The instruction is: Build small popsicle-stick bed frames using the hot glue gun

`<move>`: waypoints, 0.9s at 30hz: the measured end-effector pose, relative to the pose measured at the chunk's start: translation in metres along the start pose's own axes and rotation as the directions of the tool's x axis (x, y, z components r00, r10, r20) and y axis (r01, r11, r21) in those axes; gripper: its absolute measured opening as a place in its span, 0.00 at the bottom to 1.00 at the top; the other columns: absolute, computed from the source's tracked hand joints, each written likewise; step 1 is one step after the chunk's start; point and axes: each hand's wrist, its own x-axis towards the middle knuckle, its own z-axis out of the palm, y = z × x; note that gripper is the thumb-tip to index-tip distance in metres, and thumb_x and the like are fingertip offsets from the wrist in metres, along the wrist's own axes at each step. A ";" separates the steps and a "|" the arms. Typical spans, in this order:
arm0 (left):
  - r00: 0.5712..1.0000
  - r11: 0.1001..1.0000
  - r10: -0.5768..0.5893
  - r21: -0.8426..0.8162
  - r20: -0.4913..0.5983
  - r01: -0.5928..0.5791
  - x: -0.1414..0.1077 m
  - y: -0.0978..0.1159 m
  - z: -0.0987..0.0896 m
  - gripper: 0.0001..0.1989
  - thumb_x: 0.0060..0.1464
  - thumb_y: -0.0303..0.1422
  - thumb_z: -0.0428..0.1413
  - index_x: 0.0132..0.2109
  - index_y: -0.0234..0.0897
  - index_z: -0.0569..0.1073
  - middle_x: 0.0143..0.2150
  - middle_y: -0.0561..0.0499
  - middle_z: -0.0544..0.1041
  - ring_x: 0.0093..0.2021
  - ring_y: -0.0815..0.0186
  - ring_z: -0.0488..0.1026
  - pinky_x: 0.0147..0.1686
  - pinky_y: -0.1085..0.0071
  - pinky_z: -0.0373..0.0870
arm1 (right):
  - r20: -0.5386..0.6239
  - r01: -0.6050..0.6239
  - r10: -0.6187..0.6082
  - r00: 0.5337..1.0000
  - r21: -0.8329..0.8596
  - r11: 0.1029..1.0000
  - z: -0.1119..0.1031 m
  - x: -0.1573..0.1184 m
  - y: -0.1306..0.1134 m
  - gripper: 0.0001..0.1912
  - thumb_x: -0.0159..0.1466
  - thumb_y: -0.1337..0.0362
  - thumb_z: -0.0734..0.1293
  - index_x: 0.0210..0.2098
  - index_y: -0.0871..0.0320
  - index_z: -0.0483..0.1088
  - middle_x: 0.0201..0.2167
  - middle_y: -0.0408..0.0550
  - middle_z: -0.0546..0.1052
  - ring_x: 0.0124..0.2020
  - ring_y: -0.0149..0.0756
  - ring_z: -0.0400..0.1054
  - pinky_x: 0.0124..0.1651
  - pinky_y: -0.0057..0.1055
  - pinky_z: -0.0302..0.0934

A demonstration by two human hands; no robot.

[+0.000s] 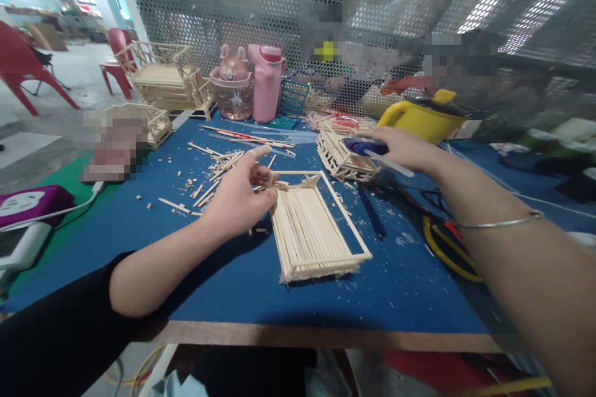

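The left hand [242,192], at centre, is half open, index finger extended and thumb at the upper left corner of a rectangular wooden-stick frame with a slatted base [311,229]. Right of centre, the right hand [395,144] grips a blue glue gun [365,146] over a small stick-built model [339,155]. Left of the frame, loose sticks [216,180] and cut bits lie on the blue tabletop [223,288]. Farther out are a pink bottle [267,87], upper centre, and a yellow lidded mug [426,121], upper right.
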 end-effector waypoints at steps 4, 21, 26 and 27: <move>1.000 1.000 -0.007 0.007 0.001 0.007 -0.001 0.000 0.000 0.36 0.44 0.20 0.55 0.61 0.36 0.59 0.39 0.50 0.75 0.42 0.66 0.74 0.42 0.67 0.73 | -0.173 -0.146 0.133 0.976 -0.061 0.987 -0.033 -0.015 -0.031 0.29 0.52 0.75 0.64 0.55 0.65 0.70 0.54 0.62 0.73 0.54 0.54 0.66 0.54 0.45 0.61; 0.998 0.996 0.066 -0.059 -0.022 -0.068 0.002 -0.006 0.002 0.33 0.45 0.19 0.55 0.59 0.35 0.60 0.33 0.55 0.72 0.32 0.71 0.71 0.36 0.70 0.71 | -0.152 0.278 -0.280 0.948 -0.032 0.960 -0.027 -0.041 -0.167 0.10 0.60 0.60 0.65 0.35 0.51 0.80 0.27 0.45 0.80 0.27 0.35 0.66 0.30 0.32 0.46; 0.996 0.996 0.080 -0.028 -0.044 -0.081 0.002 -0.005 0.003 0.32 0.45 0.19 0.56 0.58 0.35 0.61 0.33 0.55 0.73 0.32 0.72 0.71 0.36 0.72 0.70 | -0.079 0.266 -0.277 0.958 -0.123 0.956 -0.029 -0.039 -0.173 0.12 0.62 0.62 0.63 0.35 0.51 0.80 0.30 0.45 0.81 0.31 0.38 0.70 0.29 0.32 0.45; 0.996 0.996 0.082 -0.021 -0.047 -0.083 0.002 -0.005 0.003 0.31 0.45 0.18 0.56 0.58 0.34 0.61 0.33 0.55 0.73 0.32 0.72 0.71 0.35 0.72 0.70 | -0.082 0.262 -0.274 0.958 -0.130 0.956 -0.028 -0.039 -0.174 0.13 0.63 0.61 0.62 0.35 0.51 0.80 0.30 0.45 0.81 0.31 0.38 0.70 0.29 0.32 0.45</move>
